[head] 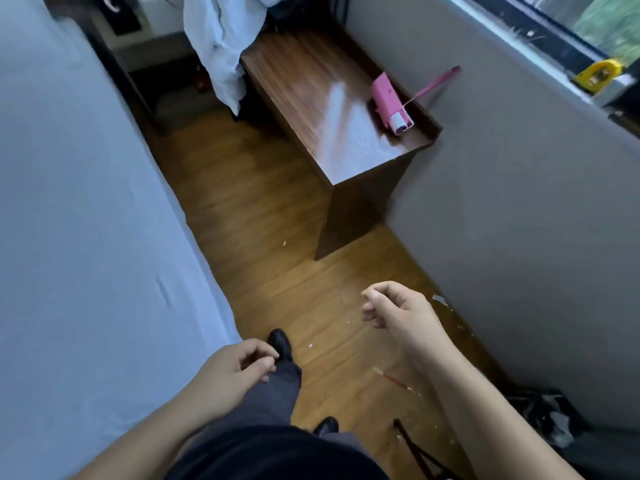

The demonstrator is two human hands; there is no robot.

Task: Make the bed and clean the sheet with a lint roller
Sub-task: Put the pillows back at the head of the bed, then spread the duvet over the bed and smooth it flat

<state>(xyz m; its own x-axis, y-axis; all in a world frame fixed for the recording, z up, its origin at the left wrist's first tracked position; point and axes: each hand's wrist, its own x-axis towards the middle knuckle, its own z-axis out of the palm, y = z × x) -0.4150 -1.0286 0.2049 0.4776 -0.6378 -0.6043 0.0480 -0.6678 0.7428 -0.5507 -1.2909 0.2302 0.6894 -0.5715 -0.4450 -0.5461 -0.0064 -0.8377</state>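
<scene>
A bed (86,237) with a smooth pale blue sheet (69,168) fills the whole left side of the view, its edge running diagonally from the top left down toward the bottom centre. A grey wall (519,220) fills the right side, with a window (571,26) along its top edge. Between bed and wall lies a strip of wooden floor (277,254), scattered with small pale flecks.

A dark wooden table (322,98) stands against the wall beyond the person. A rumpled pale cloth (218,46) hangs over the table's far left corner. A pink lint roller (391,98) lies at the table's near right corner, close to the raised right edge, its roll on the tabletop and its thin pink handle slanting up against the wall.

The person stands in the floor strip in grey trousers (273,393) and black shoes (280,342), one foot forward. Both bare forearms reach into view from below.

The left hand (235,372) hangs near the bed's edge, fingers loosely curled, grasping nothing. The right hand (398,313) is raised over the floor, well short of the table, fingers loosely curled, also grasping nothing.

A small yellow object (597,74) sits on the window ledge.
</scene>
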